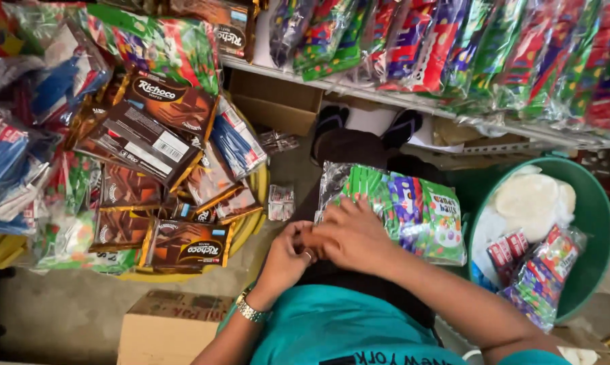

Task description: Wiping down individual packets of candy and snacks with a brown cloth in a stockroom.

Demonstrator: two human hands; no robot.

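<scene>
Working at the near edge of the sweets pack [403, 209] on the lap, left hand [284, 260] and right hand [352, 236] pinch together at something hidden; more packs already lie in the green tub [599, 223] beside it.

Two hands [318, 247], one green tub [592, 216], two cardboard boxes [169, 328].

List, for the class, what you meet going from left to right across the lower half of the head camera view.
Pile of brown wafer boxes → left hand → right hand → clear pack of green and purple sweet sachets → round green plastic tub.
</scene>
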